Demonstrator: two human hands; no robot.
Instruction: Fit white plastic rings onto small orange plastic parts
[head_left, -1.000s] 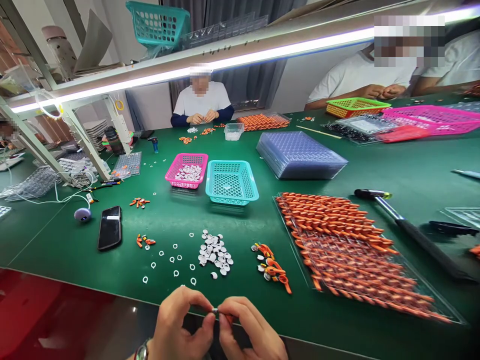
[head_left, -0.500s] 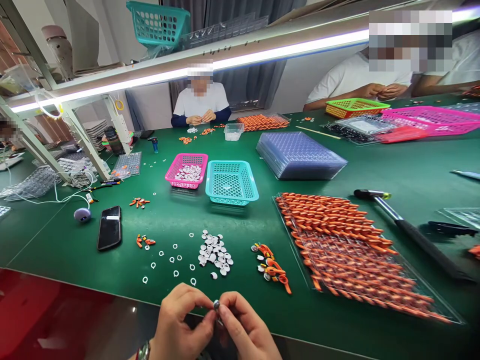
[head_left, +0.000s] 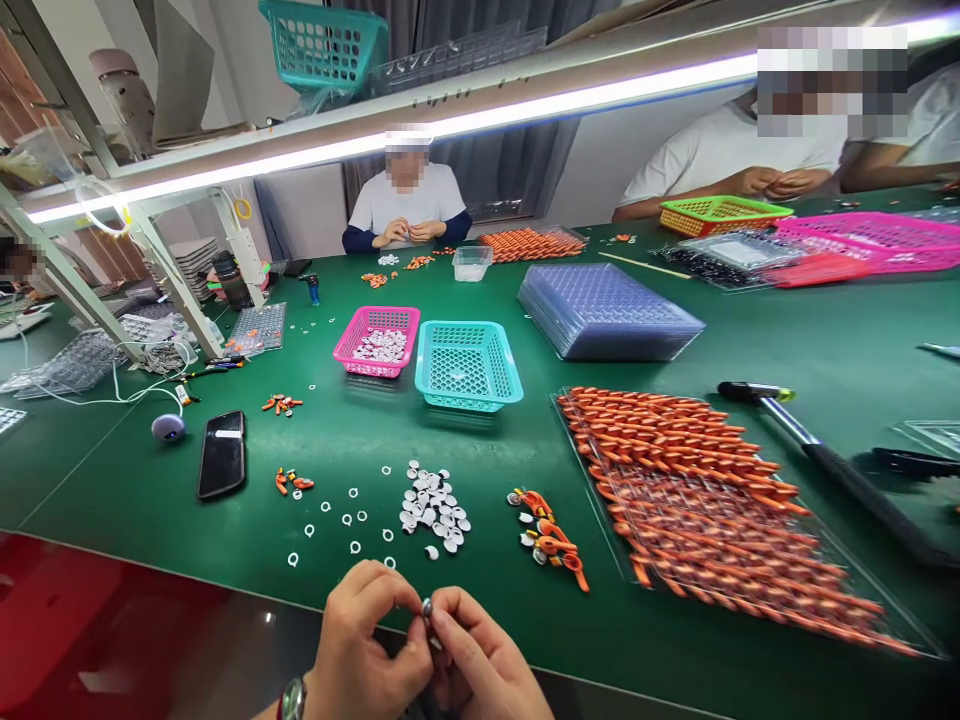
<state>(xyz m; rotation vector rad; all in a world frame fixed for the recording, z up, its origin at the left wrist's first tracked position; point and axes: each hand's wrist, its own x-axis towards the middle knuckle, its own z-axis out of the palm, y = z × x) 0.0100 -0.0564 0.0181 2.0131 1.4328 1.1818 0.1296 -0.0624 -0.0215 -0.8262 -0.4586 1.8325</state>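
At the table's front edge, my left hand point(head_left: 375, 640) and my right hand point(head_left: 484, 655) meet, both closed in a pinch on one small round silvery disc point(head_left: 427, 607). Fingers cover most of the disc, so its exact kind cannot be made out. Just beyond the hands lies a pile of round white caps point(head_left: 435, 508), some showing dark edges. Thin white rings point(head_left: 355, 547) are scattered to its left. Right of the pile sits a small heap of orange parts point(head_left: 551, 540) mixed with white and silvery discs.
A clear tray of orange pieces point(head_left: 690, 500) lies at right, with a hammer point(head_left: 817, 450) beyond. Pink point(head_left: 375, 365) and turquoise point(head_left: 469, 400) baskets stand mid-table near stacked clear trays point(head_left: 600, 315). A phone point(head_left: 223, 455) lies left. Co-workers point(head_left: 409, 205) sit across the table.
My hands keep their pinch on the small disc and have shifted slightly left in view. The table scene has slid a little to the right. A co-worker's hand across the table has risen slightly.
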